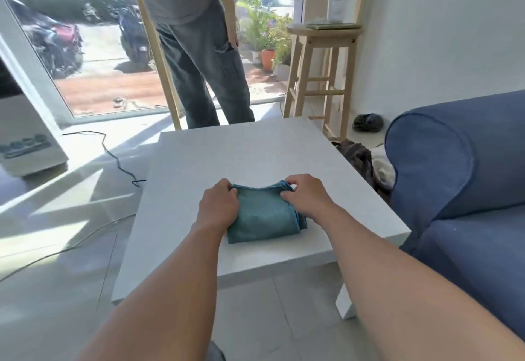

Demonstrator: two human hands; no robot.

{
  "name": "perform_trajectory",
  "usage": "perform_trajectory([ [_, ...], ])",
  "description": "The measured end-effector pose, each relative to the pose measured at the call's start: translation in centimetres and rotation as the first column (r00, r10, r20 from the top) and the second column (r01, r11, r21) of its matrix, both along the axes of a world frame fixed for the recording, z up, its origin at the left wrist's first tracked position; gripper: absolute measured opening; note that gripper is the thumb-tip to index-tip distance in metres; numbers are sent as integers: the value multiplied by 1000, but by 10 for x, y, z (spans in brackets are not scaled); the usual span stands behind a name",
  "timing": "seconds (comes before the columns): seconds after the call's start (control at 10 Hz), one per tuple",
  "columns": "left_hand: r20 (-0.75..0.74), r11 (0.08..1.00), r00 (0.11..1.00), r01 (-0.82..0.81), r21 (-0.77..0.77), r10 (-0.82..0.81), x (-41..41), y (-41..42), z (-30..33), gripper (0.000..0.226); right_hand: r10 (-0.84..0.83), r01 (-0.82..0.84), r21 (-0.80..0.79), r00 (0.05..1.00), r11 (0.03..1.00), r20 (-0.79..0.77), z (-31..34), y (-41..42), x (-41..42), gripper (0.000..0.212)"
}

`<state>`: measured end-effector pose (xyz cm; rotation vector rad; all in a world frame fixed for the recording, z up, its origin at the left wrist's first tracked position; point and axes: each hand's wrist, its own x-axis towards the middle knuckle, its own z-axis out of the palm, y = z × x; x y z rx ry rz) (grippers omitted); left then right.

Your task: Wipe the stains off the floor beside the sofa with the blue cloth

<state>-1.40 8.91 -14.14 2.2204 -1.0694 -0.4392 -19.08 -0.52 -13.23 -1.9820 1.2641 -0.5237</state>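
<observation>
Head view of a living room. The blue cloth (262,214), folded into a thick pad, is lying on the near half of a low white table (255,156). Both hands are gripping it at its far corners: the left hand (218,204) is pinching the far-left corner with fingers curled over the edge, and the right hand (305,194) is pinching the layered far-right corner between thumb and fingertips. The blue sofa (460,190) is standing just beside the table on the right, and the pale tiled floor (56,289) is showing around the table legs. A second person (199,47) in dark trousers is standing beyond the table's far edge. A wooden stool (321,76) by the wall is carrying a flat object too blurred to identify. 1 terracotta pot (268,59) outside is holding a green plant.
</observation>
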Motion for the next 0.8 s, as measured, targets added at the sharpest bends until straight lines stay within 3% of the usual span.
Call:
perform_trajectory([
  [0.3, 355, 999, 934, -45, 14, 38, -2, -18, -19, 25, -78, 76, -103, 997, 992, -25, -24, -14, 14, 14],
  [0.5, 363, 991, 924, -82, -108, 116, -11, -17, -28, 22, -130, 123, -150, 991, 981, -43, -26, -9, 11, 51],
  [0.6, 358, 994, 929, -71, -84, 96, -10, -16, -29, 22, -140, 79, -243, 959, 967, -247, -22, -6, 8, 56],
  [0.8, 375, 998, 926, -63, 18, 51, -8, -31, -9, 30, -137, 57, -237, 932, 970, -336, -12, 0, -10, 49],
])
